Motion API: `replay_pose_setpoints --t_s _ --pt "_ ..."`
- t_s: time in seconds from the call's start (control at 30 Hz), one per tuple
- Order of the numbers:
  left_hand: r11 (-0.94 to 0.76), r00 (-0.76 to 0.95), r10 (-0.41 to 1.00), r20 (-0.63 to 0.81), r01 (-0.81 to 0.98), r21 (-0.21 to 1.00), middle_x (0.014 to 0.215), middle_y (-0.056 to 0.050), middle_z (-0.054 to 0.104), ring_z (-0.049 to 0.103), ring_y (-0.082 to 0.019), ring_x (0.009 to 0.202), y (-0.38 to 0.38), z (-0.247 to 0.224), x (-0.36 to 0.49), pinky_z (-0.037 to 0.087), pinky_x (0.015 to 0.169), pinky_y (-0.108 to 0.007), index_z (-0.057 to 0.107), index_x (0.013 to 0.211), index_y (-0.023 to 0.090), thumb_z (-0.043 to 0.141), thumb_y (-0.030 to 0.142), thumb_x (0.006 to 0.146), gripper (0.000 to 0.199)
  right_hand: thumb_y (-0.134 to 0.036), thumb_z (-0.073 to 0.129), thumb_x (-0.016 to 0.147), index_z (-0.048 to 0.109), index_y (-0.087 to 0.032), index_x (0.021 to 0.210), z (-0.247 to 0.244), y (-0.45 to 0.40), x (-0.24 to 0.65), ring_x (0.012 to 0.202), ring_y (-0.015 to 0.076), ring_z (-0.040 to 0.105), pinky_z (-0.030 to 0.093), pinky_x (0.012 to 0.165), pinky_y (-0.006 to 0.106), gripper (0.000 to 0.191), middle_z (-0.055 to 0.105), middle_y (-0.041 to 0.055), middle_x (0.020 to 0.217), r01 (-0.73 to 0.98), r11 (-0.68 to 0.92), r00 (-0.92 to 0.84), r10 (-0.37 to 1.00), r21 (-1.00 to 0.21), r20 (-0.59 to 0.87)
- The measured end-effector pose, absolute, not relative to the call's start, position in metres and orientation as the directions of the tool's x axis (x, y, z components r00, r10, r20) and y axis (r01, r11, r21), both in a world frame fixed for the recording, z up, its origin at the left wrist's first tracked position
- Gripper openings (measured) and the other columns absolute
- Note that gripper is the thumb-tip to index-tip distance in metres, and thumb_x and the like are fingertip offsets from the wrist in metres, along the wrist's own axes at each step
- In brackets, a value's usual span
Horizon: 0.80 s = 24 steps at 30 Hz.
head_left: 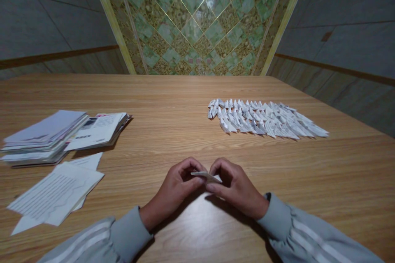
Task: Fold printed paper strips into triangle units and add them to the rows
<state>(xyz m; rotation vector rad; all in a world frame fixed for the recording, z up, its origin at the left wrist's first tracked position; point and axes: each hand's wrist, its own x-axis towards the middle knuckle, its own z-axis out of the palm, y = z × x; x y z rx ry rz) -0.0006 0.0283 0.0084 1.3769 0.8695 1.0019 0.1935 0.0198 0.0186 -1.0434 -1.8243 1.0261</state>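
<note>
Just above the table, near the bottom middle of the head view, a small folded piece of paper (207,176) is pinched between both hands. My left hand (182,181) grips its left side, thumb below and fingers curled behind. On the other side my right hand (233,185) holds the paper's right part, its thumb tip close to the left thumb. The fingers partly cover the paper, so its full shape is hidden.
Rows of folded paper pieces (262,119) stand at the right on the wooden table (166,123). To the left lie a stack of paper (46,131), a printed booklet pile (98,131) and several loose lined sheets (58,191). A tiled wall (191,28) rises behind the table.
</note>
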Motion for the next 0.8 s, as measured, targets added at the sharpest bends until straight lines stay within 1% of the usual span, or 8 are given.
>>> replay_pose_setpoints --t_s 0.13,0.23,0.3,0.4,0.5,0.57,0.67,0.8 --pt "-0.154 0.407 0.898 0.167 -0.063 0.986 0.082 -0.002 0.060 0.057 -0.016 0.080 0.028 0.009 0.000 0.045 0.074 -0.028 0.061 0.078 0.017 0.068 0.022 0.080 0.008 -0.025 0.074 0.078 0.062 -0.019 0.078 0.017 0.019 0.192 0.073 0.0159 0.057 0.040 0.066 0.027 0.013 0.063 -0.0002 0.077 0.282 0.386 -0.351 0.894 -0.878 0.279" --pt "-0.242 0.344 0.917 0.200 0.083 0.967 0.082 -0.001 0.059 0.056 -0.016 0.076 0.029 0.008 0.000 0.046 0.070 -0.027 0.062 0.083 0.018 0.066 0.019 0.080 0.004 -0.021 0.071 0.080 0.062 -0.020 0.079 0.016 0.021 0.194 0.072 0.0163 0.057 0.039 0.065 0.027 0.009 0.063 -0.0002 0.075 0.337 0.426 -0.308 0.893 -0.840 0.329" --pt "-0.339 0.286 0.920 0.268 0.236 0.911 0.090 -0.003 0.061 0.058 -0.017 0.079 0.029 0.008 -0.002 0.047 0.071 -0.028 0.063 0.095 0.020 0.066 0.017 0.081 0.015 -0.014 0.066 0.082 0.061 -0.020 0.078 0.017 0.024 0.198 0.073 0.0173 0.055 0.037 0.068 0.029 0.008 0.062 0.0002 0.072 0.444 0.522 -0.282 0.853 -0.728 0.440" --pt "-0.513 0.293 0.857 0.423 0.428 0.744 0.103 -0.006 0.062 0.057 -0.020 0.091 0.028 0.010 -0.004 0.047 0.078 -0.031 0.059 0.110 0.022 0.067 0.018 0.084 0.027 -0.011 0.062 0.083 0.061 -0.019 0.080 0.018 0.028 0.203 0.077 0.0199 0.051 0.034 0.076 0.035 0.009 0.062 0.0023 0.074 0.642 0.619 -0.344 0.760 -0.453 0.551" --pt "-0.630 0.412 0.777 0.476 0.490 0.603 0.102 -0.007 0.061 0.056 -0.021 0.095 0.027 0.011 -0.004 0.046 0.081 -0.032 0.058 0.106 0.021 0.063 0.022 0.090 0.017 -0.020 0.062 0.088 0.061 -0.018 0.083 0.019 0.028 0.203 0.081 0.0218 0.049 0.032 0.084 0.039 0.006 0.063 0.0046 0.078 0.728 0.647 -0.478 0.715 -0.226 0.510" --pt "-0.664 0.494 0.747 0.445 0.536 0.521 0.097 -0.007 0.062 0.056 -0.022 0.091 0.026 0.010 -0.004 0.045 0.078 -0.033 0.059 0.100 0.020 0.061 0.024 0.092 0.009 -0.024 0.060 0.092 0.061 -0.019 0.082 0.017 0.026 0.199 0.082 0.0217 0.048 0.031 0.087 0.040 0.011 0.063 0.0047 0.078 0.733 0.666 -0.547 0.698 -0.138 0.462" --pt "-0.687 0.579 0.726 0.370 0.621 0.378 0.089 -0.006 0.064 0.055 -0.022 0.084 0.026 0.007 -0.003 0.042 0.072 -0.034 0.060 0.089 0.019 0.058 0.028 0.094 0.011 -0.022 0.061 0.092 0.060 -0.019 0.081 0.014 0.023 0.194 0.083 0.0210 0.048 0.030 0.088 0.039 0.011 0.064 0.0040 0.079 0.724 0.684 -0.605 0.692 -0.092 0.394" --pt "-0.682 0.615 0.731 0.297 0.669 0.294 0.085 -0.006 0.064 0.054 -0.022 0.079 0.025 0.002 -0.004 0.041 0.070 -0.034 0.061 0.082 0.018 0.058 0.027 0.094 0.015 -0.017 0.064 0.089 0.062 -0.019 0.084 0.011 0.024 0.196 0.087 0.0203 0.050 0.030 0.089 0.038 0.006 0.065 0.0033 0.084 0.708 0.689 -0.629 0.716 -0.158 0.304"
